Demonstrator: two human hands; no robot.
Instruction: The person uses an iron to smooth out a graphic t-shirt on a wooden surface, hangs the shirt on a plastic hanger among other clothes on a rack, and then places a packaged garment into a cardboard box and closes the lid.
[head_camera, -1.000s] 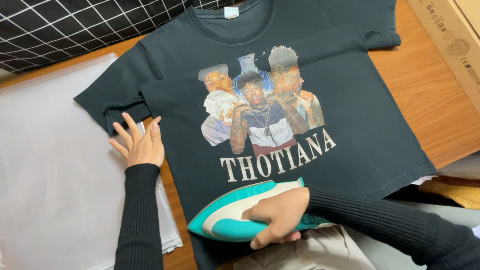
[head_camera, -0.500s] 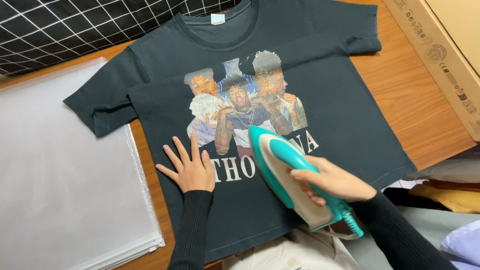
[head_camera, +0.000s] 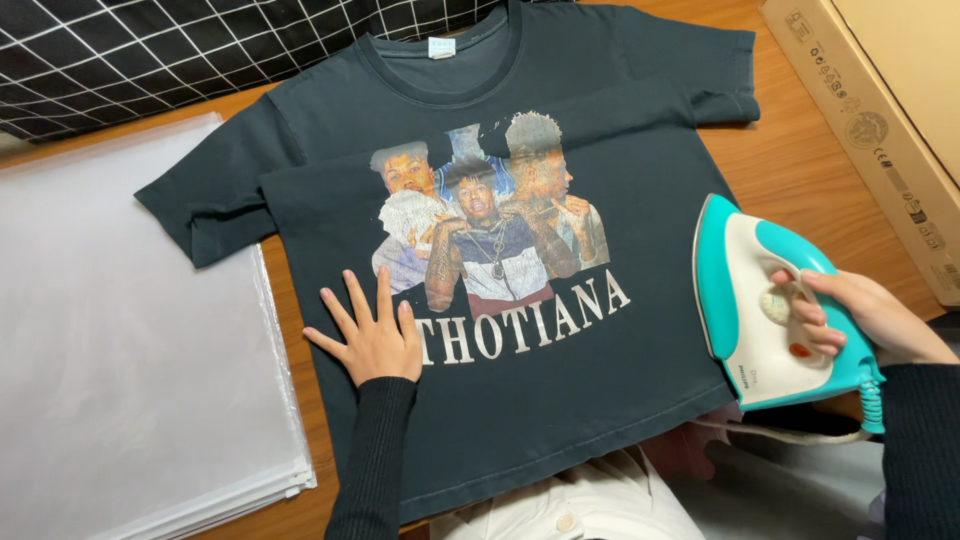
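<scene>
Ironing a dark printed T-shirt (head_camera: 600, 400) on the table (head_camera: 800, 170).
Left hand (head_camera: 375, 335) lies flat, fingers spread, on the shirt; right hand (head_camera: 860, 310) grips the teal iron (head_camera: 750, 290) at its hem.

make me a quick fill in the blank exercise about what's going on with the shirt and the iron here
1. The right hand holds a white and teal ____.
2. The left hand lies flat with fingers spread on the black ____.
3. The iron sits at the shirt's ____ edge as the camera sees it.
4. Left of the shirt lies a stack of clear plastic ____.

Missing words: iron; shirt; right; sheets
</scene>
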